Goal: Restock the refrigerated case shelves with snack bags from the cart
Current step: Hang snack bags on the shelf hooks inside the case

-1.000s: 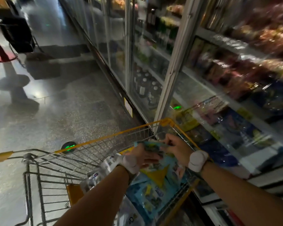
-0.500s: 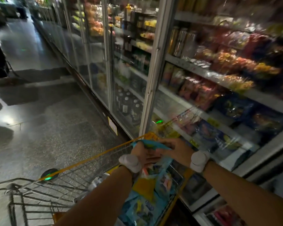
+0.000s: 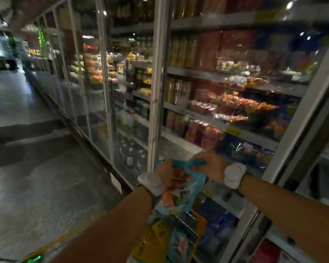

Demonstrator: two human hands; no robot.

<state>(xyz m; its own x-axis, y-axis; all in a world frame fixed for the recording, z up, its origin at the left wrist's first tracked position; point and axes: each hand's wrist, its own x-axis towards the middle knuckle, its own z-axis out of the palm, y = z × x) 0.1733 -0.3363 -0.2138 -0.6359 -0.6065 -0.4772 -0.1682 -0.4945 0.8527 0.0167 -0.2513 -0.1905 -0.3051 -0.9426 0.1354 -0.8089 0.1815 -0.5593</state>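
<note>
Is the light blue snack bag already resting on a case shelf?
No, the snack bag hangs in front of the case, its top edge gripped by the left hand and right hand.

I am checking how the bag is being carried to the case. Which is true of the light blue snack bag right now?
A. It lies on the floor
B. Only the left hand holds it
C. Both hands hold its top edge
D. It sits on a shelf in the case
C: the left hand and the right hand both grip the top edge of the light blue snack bag, which hangs below them in front of the refrigerated case.
</note>
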